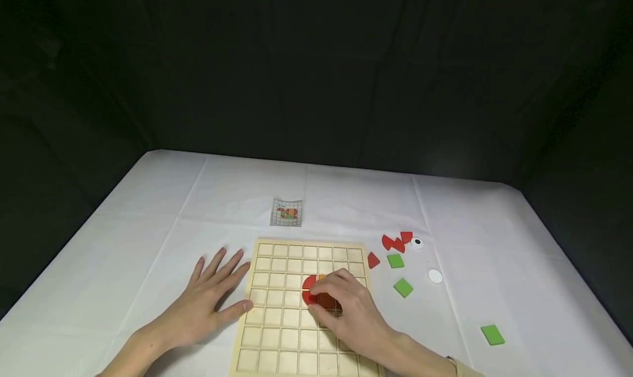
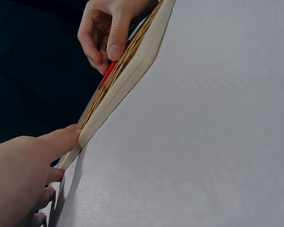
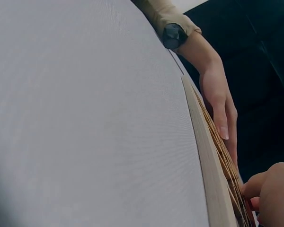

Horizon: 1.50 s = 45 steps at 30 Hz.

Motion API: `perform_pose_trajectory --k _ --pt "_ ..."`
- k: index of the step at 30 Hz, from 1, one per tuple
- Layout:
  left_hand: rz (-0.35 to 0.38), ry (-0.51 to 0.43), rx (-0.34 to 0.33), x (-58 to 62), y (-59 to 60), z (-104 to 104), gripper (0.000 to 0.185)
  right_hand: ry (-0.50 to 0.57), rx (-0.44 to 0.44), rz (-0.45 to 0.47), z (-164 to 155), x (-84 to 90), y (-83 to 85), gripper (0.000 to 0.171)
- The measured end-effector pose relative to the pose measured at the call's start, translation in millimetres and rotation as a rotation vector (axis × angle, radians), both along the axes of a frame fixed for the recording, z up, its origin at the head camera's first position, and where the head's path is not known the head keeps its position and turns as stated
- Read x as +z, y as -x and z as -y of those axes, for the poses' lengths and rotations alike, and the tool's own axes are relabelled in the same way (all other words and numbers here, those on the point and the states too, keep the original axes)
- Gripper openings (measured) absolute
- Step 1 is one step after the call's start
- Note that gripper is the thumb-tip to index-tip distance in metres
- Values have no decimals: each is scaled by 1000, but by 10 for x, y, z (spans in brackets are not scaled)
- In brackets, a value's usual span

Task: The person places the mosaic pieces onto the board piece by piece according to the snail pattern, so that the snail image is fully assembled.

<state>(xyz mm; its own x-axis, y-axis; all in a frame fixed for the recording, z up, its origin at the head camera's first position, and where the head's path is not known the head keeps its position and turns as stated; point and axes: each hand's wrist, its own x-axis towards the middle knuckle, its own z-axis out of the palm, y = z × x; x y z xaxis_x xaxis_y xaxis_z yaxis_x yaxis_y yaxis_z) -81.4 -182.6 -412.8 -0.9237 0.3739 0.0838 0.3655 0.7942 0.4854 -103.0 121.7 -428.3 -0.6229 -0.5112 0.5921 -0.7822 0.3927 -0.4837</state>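
Observation:
A wooden grid board [image 1: 267, 334] lies on the white table, its square cells divided by thin ridges. Over its centre, my right hand [image 1: 356, 311] pinches a red quarter-circle tile [image 1: 306, 298] between thumb and fingertips, low at a cell. Directly above that tile another red quarter-circle tile [image 1: 309, 281] sits in the board, the two rounding out to the left. Orange tiles [image 1: 323, 276] show beside them, partly hidden under the right hand. My left hand [image 1: 205, 294] rests with spread fingers at the board's left side, its thumb touching the frame.
A small picture card [image 1: 287, 212] with a gridded, coloured figure lies beyond the board. To the right are several loose red quarter-circle tiles [image 1: 373, 260], green square tiles [image 1: 403, 287], a white disc [image 1: 435, 276] and an eye disc [image 1: 417, 243]. Dark cloth [image 1: 316, 91] surrounds the table.

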Motion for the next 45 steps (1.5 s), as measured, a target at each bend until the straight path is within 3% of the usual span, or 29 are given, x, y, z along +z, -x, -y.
perform_pose_trajectory --k 28,36,45 --pt "-17 1 1 -11 -14 12 70 3 -26 -21 -68 -9 0 21" --pt "-27 18 0 9 -3 -9 70 49 -128 -52 -377 -15 113 20" --pt "-28 28 9 16 -11 -12 71 16 -274 -71 -758 -53 325 27"
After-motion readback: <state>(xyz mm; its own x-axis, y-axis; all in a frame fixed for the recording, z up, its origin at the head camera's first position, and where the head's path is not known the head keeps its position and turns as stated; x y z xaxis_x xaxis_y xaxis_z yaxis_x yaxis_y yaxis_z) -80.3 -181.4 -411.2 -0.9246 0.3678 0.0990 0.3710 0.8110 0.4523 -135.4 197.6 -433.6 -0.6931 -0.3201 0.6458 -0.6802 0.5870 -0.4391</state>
